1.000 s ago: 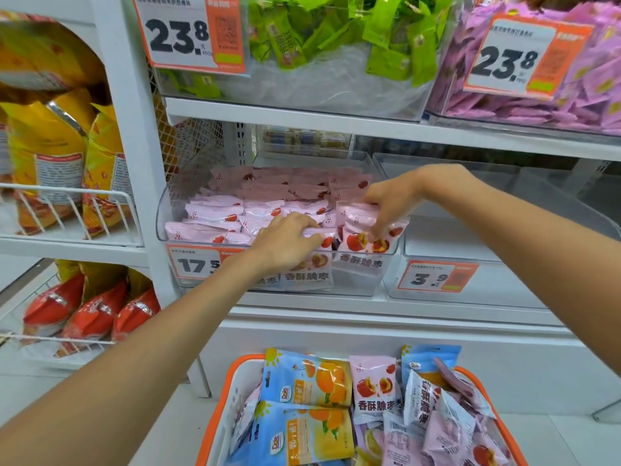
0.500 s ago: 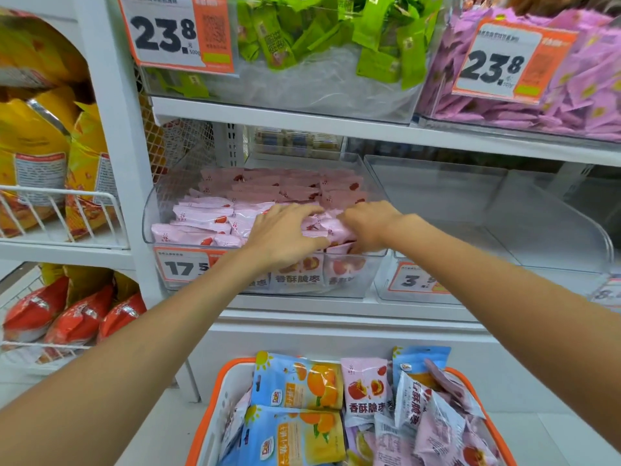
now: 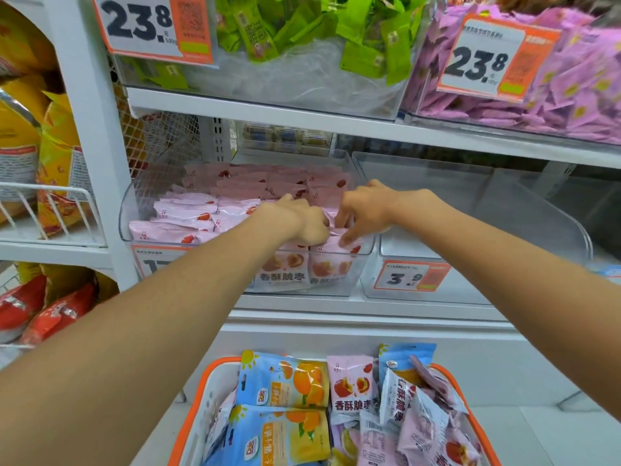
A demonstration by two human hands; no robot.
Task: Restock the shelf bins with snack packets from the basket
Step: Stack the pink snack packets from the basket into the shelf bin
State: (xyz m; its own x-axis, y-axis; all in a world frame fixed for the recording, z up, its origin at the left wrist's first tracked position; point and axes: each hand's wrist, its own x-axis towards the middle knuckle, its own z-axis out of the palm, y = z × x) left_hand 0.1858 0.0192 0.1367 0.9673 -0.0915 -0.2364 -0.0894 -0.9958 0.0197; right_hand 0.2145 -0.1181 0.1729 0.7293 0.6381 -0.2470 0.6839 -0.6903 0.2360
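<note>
Pink packets [image 3: 295,269] upright under both hands [image 3: 302,218].

Pink snack packets [image 3: 215,210] filling clear bin [image 3: 125,210]

The left forearm crosses the price tag [image 3: 158,262] on the clear bin [image 3: 364,253] at centre frame, so only a "1" and part of the next digit can be read. The left hand [image 3: 302,218] has its fingertips sunk among the pink packets [image 3: 188,210], as does the right hand [image 3: 364,205], so whether either one pinches a packet cannot be told. The orange basket [image 3: 218,368] is cut off by the bottom edge, and the yellow bags [image 3: 20,136] by the left edge.
</note>
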